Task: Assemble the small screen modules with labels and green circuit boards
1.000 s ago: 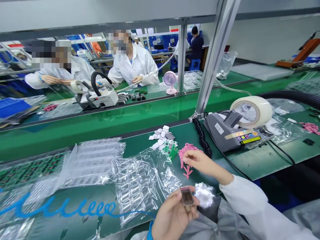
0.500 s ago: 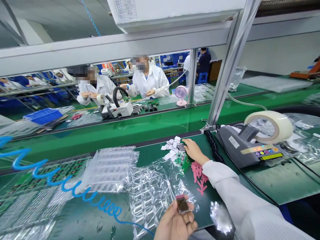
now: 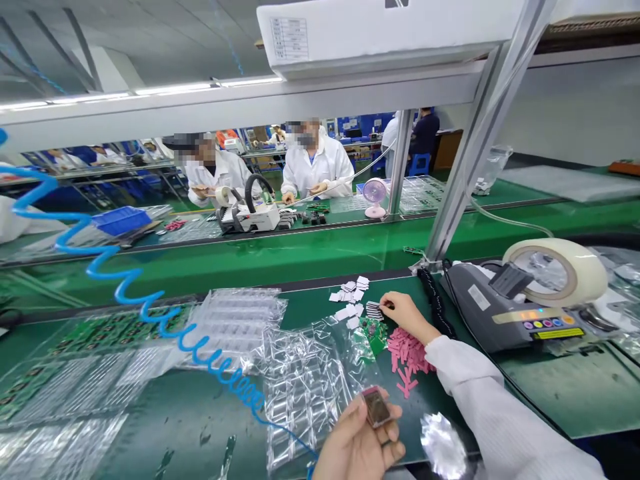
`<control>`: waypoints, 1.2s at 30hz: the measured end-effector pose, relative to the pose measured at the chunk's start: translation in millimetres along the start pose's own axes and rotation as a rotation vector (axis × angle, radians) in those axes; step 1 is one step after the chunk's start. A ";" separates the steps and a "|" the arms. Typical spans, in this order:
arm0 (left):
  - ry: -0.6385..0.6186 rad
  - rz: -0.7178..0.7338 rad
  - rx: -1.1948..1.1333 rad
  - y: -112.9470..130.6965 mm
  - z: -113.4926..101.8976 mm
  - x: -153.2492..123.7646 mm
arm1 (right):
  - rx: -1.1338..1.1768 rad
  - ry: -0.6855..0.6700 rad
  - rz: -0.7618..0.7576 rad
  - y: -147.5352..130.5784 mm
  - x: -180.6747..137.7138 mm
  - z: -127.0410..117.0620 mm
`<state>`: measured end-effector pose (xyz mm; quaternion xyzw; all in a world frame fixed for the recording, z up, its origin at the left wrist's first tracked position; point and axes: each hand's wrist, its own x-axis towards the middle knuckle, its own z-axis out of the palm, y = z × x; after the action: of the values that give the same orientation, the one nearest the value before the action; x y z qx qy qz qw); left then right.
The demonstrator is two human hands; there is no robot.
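Note:
My left hand (image 3: pixel 361 437), palm up at the bottom centre, grips a small rectangular screen-like module (image 3: pixel 376 407) with a dark brown face and a pink strip along its upper edge. Farther forward, my right hand (image 3: pixel 406 315) has thumb and fingertips pinched together beside a row of small black-and-white striped pieces (image 3: pixel 373 311); what sits between the fingertips is too small to make out. Small white squares (image 3: pixel 349 293) lie scattered just left of it. A green circuit board (image 3: pixel 375 335) lies nearer me, and pink strips (image 3: pixel 409 353) are heaped beneath my right wrist.
Clear plastic trays (image 3: pixel 305 393) cover the middle, with bagged green boards (image 3: pixel 115 331) to the left. A coiled blue hose (image 3: pixel 200 347) hangs across them. At right stands a grey machine (image 3: pixel 480 310) with a tape roll (image 3: pixel 555 273). Co-workers (image 3: pixel 317 163) sit opposite.
My right hand's fingers have drawn together into a pinch by the striped pieces. The left hand still holds the module, now tilted a little. The whole view has shifted slightly.

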<state>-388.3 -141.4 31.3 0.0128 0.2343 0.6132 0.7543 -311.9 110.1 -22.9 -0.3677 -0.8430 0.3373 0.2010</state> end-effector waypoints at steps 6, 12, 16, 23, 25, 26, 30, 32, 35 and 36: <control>0.026 0.037 -0.056 -2.0 6.8 4.3 | 0.235 0.054 -0.016 -12.8 -48.8 -27.8; -0.062 -0.123 -0.049 -14.1 23.9 13.4 | 0.392 -0.056 -0.026 -49.9 -144.5 -64.8; -0.178 -0.180 -0.031 -31.6 31.9 21.3 | 0.394 -0.090 0.022 -69.4 -175.0 -81.1; -0.306 -0.095 -0.050 -50.4 43.1 30.4 | 0.540 0.143 0.162 -68.7 -189.1 -72.6; -0.306 -0.087 -0.051 -51.7 47.4 31.9 | 0.509 0.184 0.129 -66.7 -192.5 -71.1; -0.299 -0.087 -0.048 -51.9 49.2 32.6 | 0.477 0.192 0.081 -65.8 -194.1 -71.9; -0.271 -0.106 -0.024 -51.8 52.2 35.1 | 0.338 0.088 -0.177 -61.8 -197.6 -82.7; -0.267 -0.134 -0.015 -52.2 51.3 36.0 | 0.299 0.028 -0.216 -59.3 -198.4 -88.3; -0.251 -0.177 -0.026 -53.7 49.0 37.2 | 0.405 -0.028 -0.151 -55.0 -200.4 -90.6; -0.246 -0.186 -0.034 -54.3 48.5 37.5 | 0.506 -0.045 -0.118 -53.5 -201.4 -89.0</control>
<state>-315.3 -107.0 45.1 0.0534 0.1299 0.5383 0.8310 -155.0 -31.4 58.8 -0.2486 -0.7561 0.5331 0.2870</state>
